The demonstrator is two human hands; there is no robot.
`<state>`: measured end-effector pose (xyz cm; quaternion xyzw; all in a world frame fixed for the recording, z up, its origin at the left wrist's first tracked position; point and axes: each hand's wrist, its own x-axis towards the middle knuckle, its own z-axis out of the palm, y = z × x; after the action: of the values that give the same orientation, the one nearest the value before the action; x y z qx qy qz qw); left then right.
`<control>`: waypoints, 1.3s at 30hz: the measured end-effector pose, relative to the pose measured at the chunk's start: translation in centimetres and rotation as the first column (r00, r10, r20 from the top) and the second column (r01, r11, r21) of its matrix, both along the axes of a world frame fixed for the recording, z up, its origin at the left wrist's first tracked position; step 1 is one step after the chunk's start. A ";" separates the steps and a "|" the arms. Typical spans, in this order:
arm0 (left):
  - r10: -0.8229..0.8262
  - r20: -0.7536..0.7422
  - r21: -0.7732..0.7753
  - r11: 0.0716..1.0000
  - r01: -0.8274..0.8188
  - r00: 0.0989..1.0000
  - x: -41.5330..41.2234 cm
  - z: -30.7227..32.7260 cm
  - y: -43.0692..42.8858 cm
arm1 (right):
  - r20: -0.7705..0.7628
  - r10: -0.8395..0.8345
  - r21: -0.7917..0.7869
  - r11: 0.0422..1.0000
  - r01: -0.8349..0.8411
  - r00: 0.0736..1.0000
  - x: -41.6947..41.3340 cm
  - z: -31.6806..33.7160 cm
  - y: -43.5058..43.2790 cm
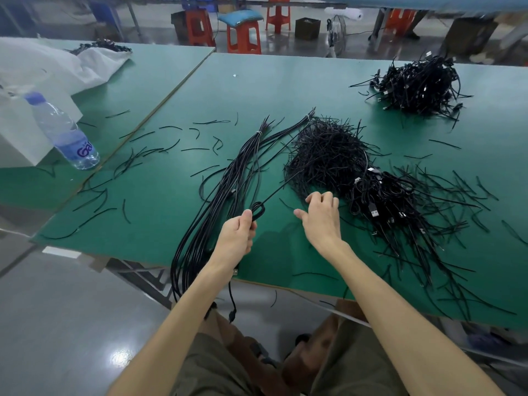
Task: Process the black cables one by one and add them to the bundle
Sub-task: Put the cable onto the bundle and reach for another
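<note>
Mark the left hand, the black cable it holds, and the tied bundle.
left hand (237, 238): head view, back of the hand.
black cable (258, 211): head view, loop by the thumb.
tied bundle (237, 167): head view, strands below the tie.

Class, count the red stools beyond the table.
3: left stool, stool with blue cushion, stool behind; a partly hidden fourth may stand farther right.

Flat matte green table top (285, 81): uniform colour, no pattern. Tied bundle of long glossy black cables (225, 190): bound near the far end by a whitish band (258, 133). Right of the bundle: thin black looped cable (258, 210); tangled heap of short black ties (328, 150); black cables with silver plugs (374, 213). Left of the bundle: clear plastic bottle (61, 130), violet-blue cap, pale blue label, purple lettering. Beyond the bundle: orange-red plastic stools (244, 37), one carrying a teal cushion (240, 17).
</note>
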<state>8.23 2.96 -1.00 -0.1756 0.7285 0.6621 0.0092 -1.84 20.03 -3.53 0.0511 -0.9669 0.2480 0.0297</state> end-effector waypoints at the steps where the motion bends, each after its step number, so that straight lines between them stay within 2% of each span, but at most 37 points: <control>1: -0.007 0.000 0.005 1.000 0.007 1.000 0.0 0.0 0.1 | 0.017 -0.003 -0.009 1.000 0.004 1.000 -0.2 -0.1 0.0; 6: -0.001 0.002 0.008 1.000 0.000 1.000 0.1 0.1 0.0 | 0.065 0.014 -0.085 0.996 -0.009 0.998 -0.4 -0.4 0.0; 9: 0.007 0.003 0.017 1.000 -0.007 1.000 0.3 0.1 -0.3 | -0.015 0.003 -0.124 0.992 -0.005 1.000 0.0 -0.4 0.0; 13: 0.016 0.013 0.027 1.000 -0.016 1.000 0.3 -0.1 -0.4 | -0.033 -0.007 -0.313 0.950 -0.004 0.999 0.6 0.0 0.0; 16: 0.010 0.015 0.039 0.999 -0.011 1.000 0.3 -0.1 -0.1 | -0.001 -0.018 -0.382 0.924 0.016 1.000 0.9 0.4 0.1; 20: 0.004 0.018 0.038 0.999 -0.004 1.000 0.2 0.0 0.3 | -0.071 0.036 -0.492 0.868 -0.067 0.997 1.7 1.4 0.2; 23: 0.005 0.021 0.028 1.000 -0.006 1.000 0.1 0.1 0.4 | -0.105 0.062 -0.493 0.864 -0.106 0.993 2.2 1.9 0.1; 26: 0.001 0.030 0.030 1.000 -0.001 1.000 0.2 0.0 0.5 | -0.061 0.034 -0.490 0.870 -0.060 0.998 2.0 1.9 0.2; 30: 0.005 0.028 0.037 0.999 -0.006 1.000 0.3 0.1 0.4 | 0.003 0.046 -0.558 0.829 -0.036 0.999 2.2 1.6 0.3; 34: -0.001 0.023 0.033 0.999 0.000 1.000 0.3 0.0 0.8 | -0.012 0.062 -0.599 0.799 -0.057 0.998 2.8 1.9 0.3; 39: -0.037 0.014 0.017 0.999 0.037 0.999 0.2 0.0 1.2 | 0.018 0.222 -0.697 0.701 -0.146 0.975 4.4 2.7 -0.9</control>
<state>8.39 4.13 -0.98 -0.1668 0.7259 0.6667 0.0281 2.56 19.15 -0.84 0.1201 -0.7944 0.5948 -0.0271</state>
